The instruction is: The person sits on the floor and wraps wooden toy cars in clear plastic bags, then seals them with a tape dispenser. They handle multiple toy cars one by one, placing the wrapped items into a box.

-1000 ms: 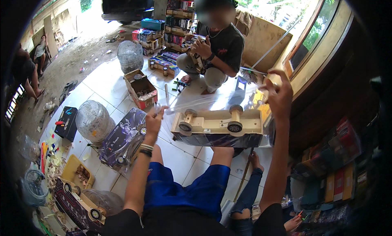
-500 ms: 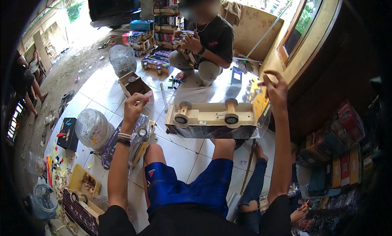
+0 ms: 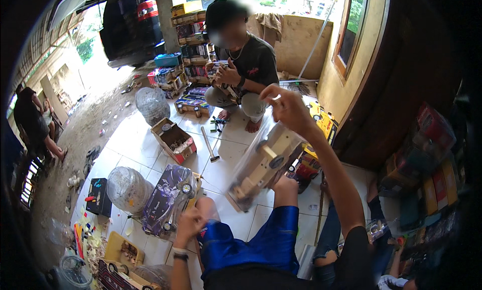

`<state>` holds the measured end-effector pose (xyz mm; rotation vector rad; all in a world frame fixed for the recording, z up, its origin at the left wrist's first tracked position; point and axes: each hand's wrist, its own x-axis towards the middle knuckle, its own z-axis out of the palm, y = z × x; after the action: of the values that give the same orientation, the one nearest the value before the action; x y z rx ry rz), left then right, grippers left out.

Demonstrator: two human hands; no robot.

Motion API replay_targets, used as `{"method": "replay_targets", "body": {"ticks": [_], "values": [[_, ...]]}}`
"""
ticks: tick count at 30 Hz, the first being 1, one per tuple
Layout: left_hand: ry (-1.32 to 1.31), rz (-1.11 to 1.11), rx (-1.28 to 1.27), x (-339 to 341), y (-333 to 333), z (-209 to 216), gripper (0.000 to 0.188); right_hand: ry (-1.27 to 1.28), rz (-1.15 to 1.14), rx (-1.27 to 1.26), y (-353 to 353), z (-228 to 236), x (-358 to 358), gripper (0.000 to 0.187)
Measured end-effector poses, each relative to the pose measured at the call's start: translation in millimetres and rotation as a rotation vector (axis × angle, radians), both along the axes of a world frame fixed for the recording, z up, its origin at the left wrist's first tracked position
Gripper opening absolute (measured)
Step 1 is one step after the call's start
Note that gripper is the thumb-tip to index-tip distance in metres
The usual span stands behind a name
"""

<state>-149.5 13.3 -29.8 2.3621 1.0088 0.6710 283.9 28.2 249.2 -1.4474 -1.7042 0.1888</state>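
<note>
The right hand (image 3: 287, 106) pinches the top of a clear plastic bag (image 3: 258, 157) with fingers pressed together, and one wooden toy truck (image 3: 263, 164) hangs tilted inside it above the knee. The left hand (image 3: 187, 223) curls loosely at the thigh, its grip unclear. The truck looks stiff and fairly light, the bag slippery, so supporting the body underneath seems safer; one hammer (image 3: 209, 145) lies on the tiles beyond.

Person in dark shirt (image 3: 251, 64) crouching upper centre, holding toy. Stacked boxes (image 3: 188, 44) behind, upper centre-left. Hammer (image 3: 210, 145) flat on white tile floor (image 3: 135, 139), mid frame. Open cardboard box (image 3: 174, 139) just left of hammer. Clear plastic bags (image 3: 128, 188) at left. Purple toy car (image 3: 168, 197) lower left. Yellow toy truck (image 3: 322, 120) by wooden wall, right. Dark vehicle (image 3: 128, 24) upper left.
</note>
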Motion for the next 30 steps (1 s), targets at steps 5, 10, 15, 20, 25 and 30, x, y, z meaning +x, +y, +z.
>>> {"method": "replay_targets", "body": {"ticks": [5, 10, 15, 20, 25, 30], "values": [[0.209, -0.441, -0.412, 16.4, -95.2, 37.6, 0.014, -0.404, 0.358, 0.166, -59.9, -7.0, -56.3, 0.028], [-0.154, -0.375, -0.436, 24.1, -90.1, 137.2, 0.013, -0.560, 0.605, 0.146, -149.3, -22.2, -108.3, 0.043], [-0.256, 0.059, 0.060, 50.3, -38.2, 203.5, 0.025, -0.575, 0.694, 0.146, -193.2, -11.9, -136.6, 0.028], [0.138, -0.361, 0.449, 90.3, 29.3, 239.2, 0.027, -0.626, 0.812, 0.093, -199.3, 5.7, -151.3, 0.027], [0.242, -0.573, 0.424, 95.3, 84.8, 257.4, 0.004, -0.456, 0.809, 0.111, -197.3, 7.7, -137.1, 0.022], [0.052, -0.590, 0.237, 88.1, 105.7, 246.6, 0.036, 0.118, 0.454, 0.339, -184.4, -4.2, -79.4, 0.009]]}}
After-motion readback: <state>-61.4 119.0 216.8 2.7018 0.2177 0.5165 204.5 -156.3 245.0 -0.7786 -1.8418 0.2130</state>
